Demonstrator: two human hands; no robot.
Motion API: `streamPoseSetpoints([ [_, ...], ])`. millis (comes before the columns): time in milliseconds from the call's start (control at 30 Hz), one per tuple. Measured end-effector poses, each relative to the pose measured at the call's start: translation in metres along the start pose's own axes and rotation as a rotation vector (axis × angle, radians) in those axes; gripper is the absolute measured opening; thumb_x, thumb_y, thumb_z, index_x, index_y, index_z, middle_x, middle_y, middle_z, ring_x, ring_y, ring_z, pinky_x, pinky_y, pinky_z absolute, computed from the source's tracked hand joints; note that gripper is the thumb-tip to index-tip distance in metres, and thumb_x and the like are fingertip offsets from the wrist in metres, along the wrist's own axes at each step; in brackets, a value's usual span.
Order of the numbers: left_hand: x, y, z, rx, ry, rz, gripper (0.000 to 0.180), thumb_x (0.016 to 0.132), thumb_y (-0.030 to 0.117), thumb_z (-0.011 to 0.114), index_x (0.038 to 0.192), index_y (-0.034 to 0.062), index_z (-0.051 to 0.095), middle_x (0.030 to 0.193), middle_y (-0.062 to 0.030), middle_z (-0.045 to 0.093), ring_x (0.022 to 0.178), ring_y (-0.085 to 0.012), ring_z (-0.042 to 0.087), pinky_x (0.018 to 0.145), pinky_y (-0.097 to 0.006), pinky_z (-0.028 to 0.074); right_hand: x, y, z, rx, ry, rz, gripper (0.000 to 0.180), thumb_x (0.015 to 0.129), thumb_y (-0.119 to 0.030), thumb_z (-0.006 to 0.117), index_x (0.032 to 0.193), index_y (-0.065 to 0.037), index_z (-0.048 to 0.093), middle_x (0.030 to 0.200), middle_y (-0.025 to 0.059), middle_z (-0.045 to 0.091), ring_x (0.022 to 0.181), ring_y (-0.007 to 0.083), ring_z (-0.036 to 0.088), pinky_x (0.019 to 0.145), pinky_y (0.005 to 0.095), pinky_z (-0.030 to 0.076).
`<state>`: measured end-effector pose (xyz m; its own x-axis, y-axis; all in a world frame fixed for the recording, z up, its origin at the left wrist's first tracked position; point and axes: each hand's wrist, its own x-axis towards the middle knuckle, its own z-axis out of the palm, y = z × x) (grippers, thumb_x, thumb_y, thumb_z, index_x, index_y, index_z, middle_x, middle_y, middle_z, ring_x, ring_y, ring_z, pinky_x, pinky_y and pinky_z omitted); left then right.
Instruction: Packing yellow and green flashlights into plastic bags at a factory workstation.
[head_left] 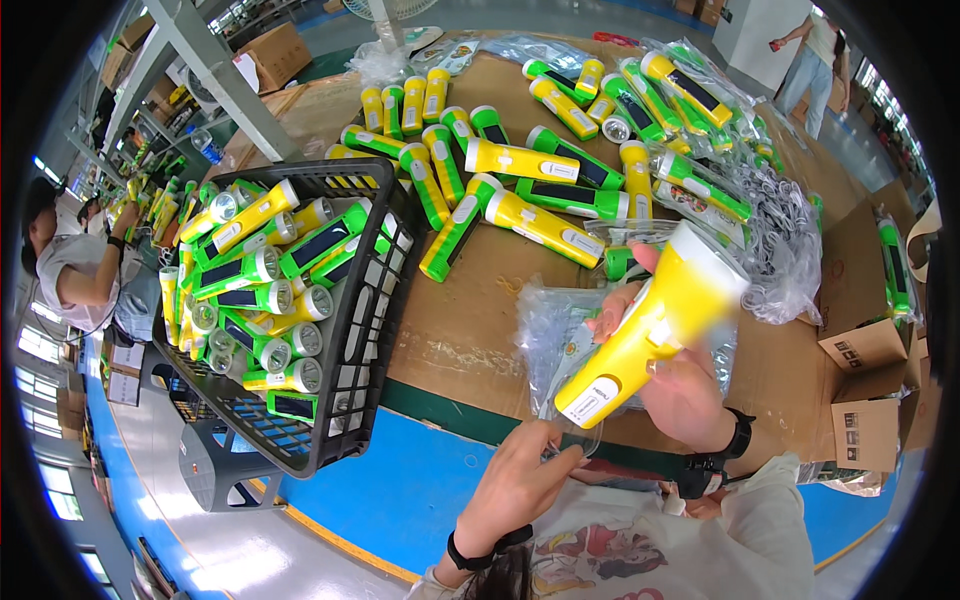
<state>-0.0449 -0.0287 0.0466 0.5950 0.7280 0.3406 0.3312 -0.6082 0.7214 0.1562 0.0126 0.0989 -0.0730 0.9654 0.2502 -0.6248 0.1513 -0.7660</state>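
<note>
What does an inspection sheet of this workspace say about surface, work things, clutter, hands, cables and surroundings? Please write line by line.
Surface: brown table, pale scuffs near front.
Work things: yellow flashlight in hand; more flashlights loose on the table and in a black basket.
Clutter: plastic bags; open cardboard box at right.
Hands: right hand grips the yellow flashlight; left hand pinches clear plastic near its lower end.
Cables: pale cords heaped at right.
Surroundings: blue floor; a person at left, another person at upper right.

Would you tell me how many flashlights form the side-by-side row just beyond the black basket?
4, left to right: a yellow flashlight, a green-sided flashlight, a yellow third flashlight and a yellow fourth flashlight. Others may hide beneath.
</note>
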Motion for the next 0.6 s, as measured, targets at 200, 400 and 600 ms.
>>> streamPoseSetpoints([
  [200, -0.007, 0.0, -0.005, -0.122, 0.058, -0.001, 0.026, 0.075, 0.0, 0.074, 0.1, 0.0045, 0.071, 0.096, -0.0124, 0.054, 0.088, -0.0303, 0.056, 0.072, -0.038, 0.048, -0.024, 0.01, -0.019, -0.777, -0.419, 0.079, 0.061, 0.086, -0.005, 0.07, 0.141, -0.005, 0.044, 0.129, 0.013, 0.053, 0.119, 0.0271, 0.054, 0.099, 0.0413, 0.043],
  [400, -0.008, -0.001, -0.007, -0.205, 0.013, 0.017, 0.024, 0.074, -0.002, 0.074, 0.098, 0.0012, 0.071, 0.1, -0.0137, 0.055, 0.091, -0.0312, 0.056, 0.076, -0.038, 0.048, -0.023, -0.002, -0.032, -1.398, -0.72, 0.002, 0.046, 0.081, -0.026, 0.074, 0.119, -0.011, 0.054, 0.117, 0.0056, 0.06, 0.114, 0.0251, 0.058, 0.1, 0.0414, 0.041],
  [600, -0.008, -0.008, -0.009, -0.273, -0.024, 0.013, 0.022, 0.074, -0.003, 0.074, 0.095, 0.0, 0.07, 0.103, -0.0147, 0.054, 0.093, -0.0317, 0.055, 0.078, -0.037, 0.047, -0.019, -0.016, -0.03, -1.381, -0.878, -0.071, 0.045, 0.081, -0.029, 0.074, 0.118, -0.012, 0.054, 0.117, 0.0023, 0.06, 0.117, 0.0211, 0.056, 0.099, 0.0425, 0.039],
])
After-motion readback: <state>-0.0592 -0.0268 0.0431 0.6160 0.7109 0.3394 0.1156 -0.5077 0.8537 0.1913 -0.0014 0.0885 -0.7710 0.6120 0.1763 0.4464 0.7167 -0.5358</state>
